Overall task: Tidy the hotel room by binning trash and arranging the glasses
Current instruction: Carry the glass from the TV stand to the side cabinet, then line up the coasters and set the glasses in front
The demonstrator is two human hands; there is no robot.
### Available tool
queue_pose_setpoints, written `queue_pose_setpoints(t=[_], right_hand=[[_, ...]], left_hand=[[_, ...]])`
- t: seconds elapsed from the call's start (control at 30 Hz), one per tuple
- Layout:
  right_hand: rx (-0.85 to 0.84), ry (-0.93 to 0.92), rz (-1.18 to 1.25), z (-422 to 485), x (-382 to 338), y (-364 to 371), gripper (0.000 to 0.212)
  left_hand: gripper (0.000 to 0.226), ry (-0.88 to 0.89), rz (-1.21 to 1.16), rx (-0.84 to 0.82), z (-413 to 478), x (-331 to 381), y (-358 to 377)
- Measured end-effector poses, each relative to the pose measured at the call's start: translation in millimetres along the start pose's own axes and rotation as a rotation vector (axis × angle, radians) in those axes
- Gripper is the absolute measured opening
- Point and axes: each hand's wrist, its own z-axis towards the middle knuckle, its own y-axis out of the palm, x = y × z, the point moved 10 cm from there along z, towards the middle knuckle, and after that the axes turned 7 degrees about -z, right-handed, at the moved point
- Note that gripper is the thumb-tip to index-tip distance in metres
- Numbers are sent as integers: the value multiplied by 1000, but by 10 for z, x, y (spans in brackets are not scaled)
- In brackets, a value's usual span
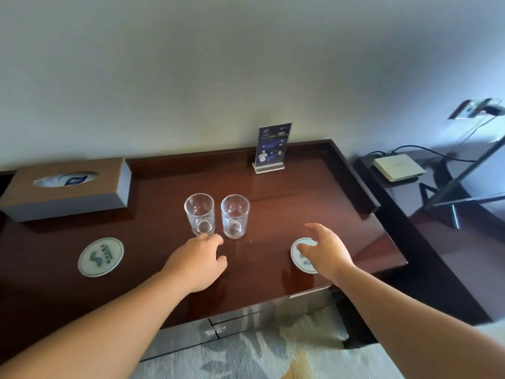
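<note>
Two clear, empty glasses stand upright side by side in the middle of the dark wooden desk [314,203]: the left glass [199,213] and the right glass [235,216]. My left hand [199,259] lies just in front of the left glass, fingertips near its base, holding nothing. My right hand [325,250] hovers open over a round white coaster [300,259] at the desk's right front, partly hiding it. A second round coaster [101,257] with a green logo lies at the left front.
A brown tissue box [68,187] sits at the back left. A blue card in a clear stand [272,147] is at the back by the wall. A lower side shelf at the right holds a white box [397,168] with cables. Patterned carpet [259,356] lies below the desk's front edge.
</note>
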Motion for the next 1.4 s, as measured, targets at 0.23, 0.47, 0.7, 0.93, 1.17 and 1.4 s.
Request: queue_pose_setpoints(t=[0.23, 0.47, 0.7, 0.93, 1.17, 1.4], right_hand=[[-43, 119, -48, 148, 609, -99, 54], [-129, 46, -184, 351, 639, 79, 57], [-157, 45, -329, 428, 561, 200, 50], [-160, 171, -382, 417, 686, 160, 55], [-139, 254, -258, 416, 740, 194, 48], [-49, 122, 20, 426, 515, 62, 29]], left_hand=[[46, 28, 25, -25, 113, 382, 261], [45, -35, 37, -33, 156, 443, 450], [44, -62, 28, -6, 126, 428, 492], [44, -98, 31, 10, 81, 354, 481], [43, -107, 19, 23, 45, 323, 479], [43, -126, 19, 45, -24, 194, 380]])
